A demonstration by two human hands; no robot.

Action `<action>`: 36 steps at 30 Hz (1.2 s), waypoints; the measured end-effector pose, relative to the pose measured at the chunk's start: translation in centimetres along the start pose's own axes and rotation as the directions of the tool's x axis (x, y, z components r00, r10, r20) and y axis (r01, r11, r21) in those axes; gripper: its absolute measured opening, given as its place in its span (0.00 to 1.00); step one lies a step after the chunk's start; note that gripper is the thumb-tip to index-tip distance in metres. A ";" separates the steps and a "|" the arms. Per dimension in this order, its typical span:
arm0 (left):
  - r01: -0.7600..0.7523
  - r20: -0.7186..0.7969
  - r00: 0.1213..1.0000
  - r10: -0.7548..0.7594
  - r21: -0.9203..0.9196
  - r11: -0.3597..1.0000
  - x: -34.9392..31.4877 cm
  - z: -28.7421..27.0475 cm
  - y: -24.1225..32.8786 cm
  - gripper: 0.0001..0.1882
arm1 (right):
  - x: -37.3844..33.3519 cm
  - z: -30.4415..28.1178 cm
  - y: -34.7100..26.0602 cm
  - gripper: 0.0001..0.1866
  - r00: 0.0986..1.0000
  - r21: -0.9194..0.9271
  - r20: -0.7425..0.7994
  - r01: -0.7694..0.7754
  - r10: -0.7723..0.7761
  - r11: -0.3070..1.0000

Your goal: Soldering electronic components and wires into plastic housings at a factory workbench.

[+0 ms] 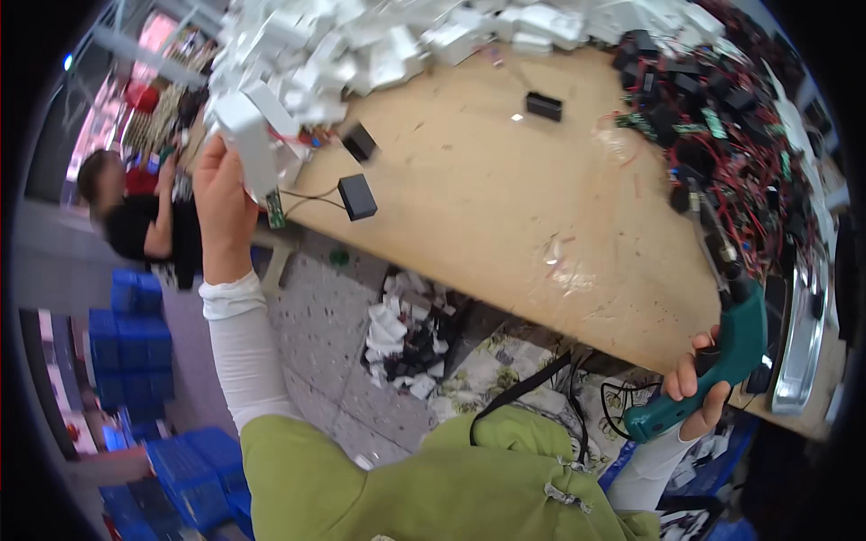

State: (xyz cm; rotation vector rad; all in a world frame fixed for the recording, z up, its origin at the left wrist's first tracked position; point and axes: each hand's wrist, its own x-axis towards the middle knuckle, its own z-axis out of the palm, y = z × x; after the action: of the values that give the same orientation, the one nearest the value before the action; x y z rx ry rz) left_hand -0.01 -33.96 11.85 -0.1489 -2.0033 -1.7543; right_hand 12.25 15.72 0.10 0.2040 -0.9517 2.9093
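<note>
My left hand point(225, 194) is closed round a white plastic casing point(245, 144), raised at the table's left edge. Beside it, a small green circuit board point(275, 207) hangs below the casing, and a dark wire leads to a black box-shaped part point(357, 197). At the lower right, my right hand point(695, 388) grips a teal pistol-shaped power tool point(735, 347). Its long metal front end points up toward the heap of black parts and red wires point(722, 126). A black cord runs near its handle.
White casings point(388, 54) are heaped along the far side of the wooden table point(487, 198). Black parts point(544, 106) point(359, 142) lie on it. A metal tray point(798, 343) is at right. Below are a scrap pile point(406, 334) and blue crates point(131, 347). Another person point(135, 212) works at far left.
</note>
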 end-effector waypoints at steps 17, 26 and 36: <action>0.688 -0.668 0.502 -0.548 -0.076 0.722 -33.9 -8.9 -14.4 0.10 | 2.2 2.7 3.6 0.39 0.945 -0.050 0.090 -0.312 0.316 0.949; 0.590 -0.629 0.024 -0.777 -0.618 0.519 -48.5 -7.0 -28.2 0.13 | 1.7 4.9 4.2 0.39 0.920 -0.100 0.079 -0.375 0.383 0.922; 0.948 -0.688 0.318 -0.653 0.237 0.212 -51.8 -8.9 -36.9 0.14 | 1.0 9.1 5.9 0.37 0.938 -0.192 -0.017 -0.344 0.347 0.919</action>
State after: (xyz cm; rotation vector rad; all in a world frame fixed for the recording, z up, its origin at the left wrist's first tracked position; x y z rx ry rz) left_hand 34.20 -37.55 -42.40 1.7865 -2.2594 -1.1760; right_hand 11.56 5.59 4.05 0.0512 -1.3946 3.0964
